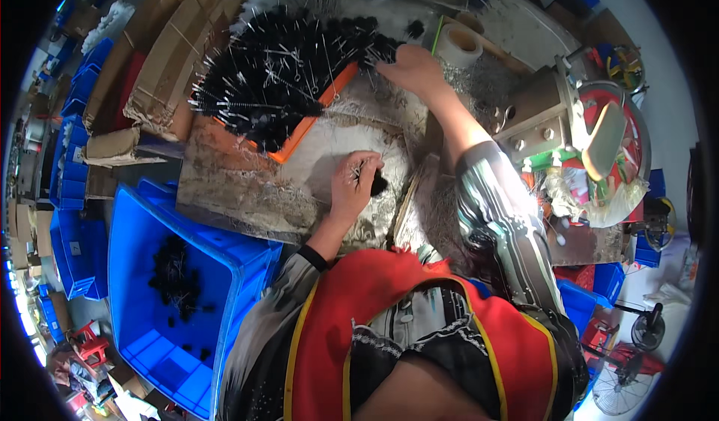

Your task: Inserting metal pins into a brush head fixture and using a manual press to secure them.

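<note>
A big pile of black twisted-wire brushes point(269, 69) with thin silvery stems heaps over an orange tray point(303, 138) on the worktable. My left hand point(356, 187) is in front of the tray, its fingers curled round a small black-bristled wire brush point(380, 184). Farther off, my right hand point(410, 69) reaches to the right end of the pile, fingertips pressed together among the brushes there. Whether a brush is between those fingers I cannot make out.
Left below the table stands a deep blue bin point(232, 271) with black brushes inside. Rolls of tape point(458, 45) lie beyond my right hand. A metal machine point(543, 114) with a red wheel stands at right; cardboard boxes point(176, 54) are at far left.
</note>
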Demonstrator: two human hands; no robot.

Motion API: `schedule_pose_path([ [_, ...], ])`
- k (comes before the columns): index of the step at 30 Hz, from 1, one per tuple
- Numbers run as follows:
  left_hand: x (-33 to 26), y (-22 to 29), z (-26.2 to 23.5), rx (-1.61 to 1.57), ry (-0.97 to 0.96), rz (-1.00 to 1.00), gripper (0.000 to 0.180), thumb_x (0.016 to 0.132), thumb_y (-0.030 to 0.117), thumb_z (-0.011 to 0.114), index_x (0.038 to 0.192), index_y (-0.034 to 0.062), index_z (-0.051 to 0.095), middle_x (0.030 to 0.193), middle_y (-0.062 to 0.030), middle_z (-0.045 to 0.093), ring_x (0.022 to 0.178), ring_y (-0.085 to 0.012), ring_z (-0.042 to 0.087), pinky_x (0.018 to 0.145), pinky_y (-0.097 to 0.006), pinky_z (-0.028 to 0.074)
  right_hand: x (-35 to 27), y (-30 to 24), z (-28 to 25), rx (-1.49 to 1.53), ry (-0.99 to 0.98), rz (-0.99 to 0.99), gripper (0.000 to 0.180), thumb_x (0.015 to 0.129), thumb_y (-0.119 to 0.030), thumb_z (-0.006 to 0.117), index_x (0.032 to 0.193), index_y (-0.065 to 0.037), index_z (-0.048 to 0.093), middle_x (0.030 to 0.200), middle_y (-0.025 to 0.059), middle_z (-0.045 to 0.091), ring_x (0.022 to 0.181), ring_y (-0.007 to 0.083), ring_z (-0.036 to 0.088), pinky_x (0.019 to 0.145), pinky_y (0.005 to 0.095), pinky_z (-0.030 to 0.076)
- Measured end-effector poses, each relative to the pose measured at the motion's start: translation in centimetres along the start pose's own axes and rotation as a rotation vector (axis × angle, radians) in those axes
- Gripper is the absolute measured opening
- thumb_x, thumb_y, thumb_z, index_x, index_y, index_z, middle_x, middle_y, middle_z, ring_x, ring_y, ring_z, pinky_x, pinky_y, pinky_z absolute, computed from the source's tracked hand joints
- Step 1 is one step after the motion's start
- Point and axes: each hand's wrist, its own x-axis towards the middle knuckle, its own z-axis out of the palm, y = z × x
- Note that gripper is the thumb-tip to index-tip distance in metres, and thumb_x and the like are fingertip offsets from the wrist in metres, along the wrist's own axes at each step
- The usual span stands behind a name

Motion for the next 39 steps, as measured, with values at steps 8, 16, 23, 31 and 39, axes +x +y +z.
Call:
schedule_pose_path([
  [8, -0.3, -0.8, -0.2, -0.100, -0.005, -0.089, 0.010, 0.084, 0.010, 0.055, 0.090, 0.0028, 0.059, 0.080, -0.0097, 0.062, 0.073, -0.0190, 0.062, 0.066, -0.029, 0.047, 3.2, -1.5, 5.7, -0.112, -0.186, 0.092, 0.030, 0.076, -0.028, 0.056, 0.090, -0.003, 0.065, 0.089, 0.0203, 0.063, 0.090, 0.0335, 0.060, 0.079, 0.0417, 0.048],
  [16, 0.1, 0.0, -0.3, -0.151, 0.001, -0.160, 0.010, 0.085, 0.009, 0.055, 0.089, 0.0014, 0.059, 0.080, -0.0073, 0.061, 0.072, -0.0123, 0.059, 0.065, -0.025, 0.045, 0.1, 1.1, 0.5, -0.147, -0.364, 0.015, 0.027, 0.075, -0.011, 0.049, 0.096, 0.001, 0.062, 0.096, 0.0189, 0.063, 0.087, 0.0325, 0.062, 0.074, 0.0413, 0.051],
  [23, 0.2, -0.3, 0.0, -0.102, 0.052, -0.032, 0.019, 0.088, 0.010, 0.049, 0.101, -0.0002, 0.057, 0.093, -0.0080, 0.061, 0.087, -0.0127, 0.056, 0.078, -0.026, 0.043, -5.6, -0.5, -4.7, 0.328, -0.441, 0.288, 0.024, 0.085, -0.014, 0.047, 0.082, 0.008, 0.057, 0.069, 0.0186, 0.061, 0.052, 0.0245, 0.063, 0.047, 0.0345, 0.050],
  [31, 2.2, 3.5, 0.7, 0.377, -0.171, 0.476, 0.064, 0.072, 0.002, 0.059, 0.132, 0.0063, 0.037, 0.134, -0.0135, 0.038, 0.126, -0.0313, 0.035, 0.103, -0.043, 0.029, -13.4, -0.7, -4.2, 0.596, -0.610, 0.313, 0.030, 0.089, -0.022, 0.050, 0.080, 0.007, 0.053, 0.056, 0.0095, 0.056, 0.043, 0.0157, 0.057, 0.042, 0.0289, 0.046],
  [39, 3.1, 5.3, 1.0, 0.488, -0.537, 0.522, 0.100, 0.054, 0.002, 0.073, 0.139, 0.0088, 0.020, 0.128, -0.0130, 0.045, 0.125, -0.0252, 0.036, 0.108, -0.045, 0.018, -15.3, 0.6, -3.0, 0.837, -0.729, 0.125, 0.029, 0.093, -0.023, 0.042, 0.097, 0.004, 0.052, 0.068, 0.0108, 0.056, 0.045, 0.0131, 0.054, 0.041, 0.0252, 0.046],
])
